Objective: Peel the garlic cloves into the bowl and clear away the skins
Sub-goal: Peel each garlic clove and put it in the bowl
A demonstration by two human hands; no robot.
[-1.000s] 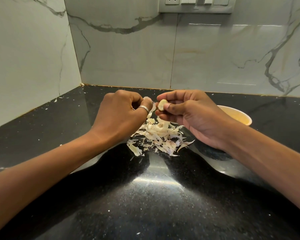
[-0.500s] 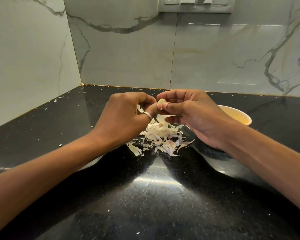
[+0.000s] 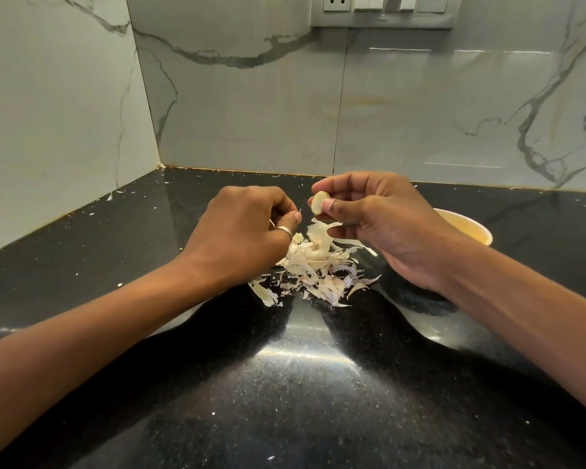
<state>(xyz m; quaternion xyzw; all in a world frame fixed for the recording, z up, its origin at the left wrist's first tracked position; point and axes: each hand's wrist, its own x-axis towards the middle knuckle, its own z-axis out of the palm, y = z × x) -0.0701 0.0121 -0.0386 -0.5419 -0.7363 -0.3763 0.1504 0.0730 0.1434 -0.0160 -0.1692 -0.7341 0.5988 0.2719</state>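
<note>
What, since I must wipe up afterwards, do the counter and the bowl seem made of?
Counter: polished black stone, probably granite, judging by pale speckles and mirror-like glare. Bowl: smooth, matte cream with a thin rim; plastic or paper, cannot tell.

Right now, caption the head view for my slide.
Right hand pinches a garlic clove over the skin pile on the black counter; left hand curled alongside, bowl behind.

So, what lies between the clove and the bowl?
The right hand, which pinches the clove, lies there and hides part of the bowl, in the head view.
</note>
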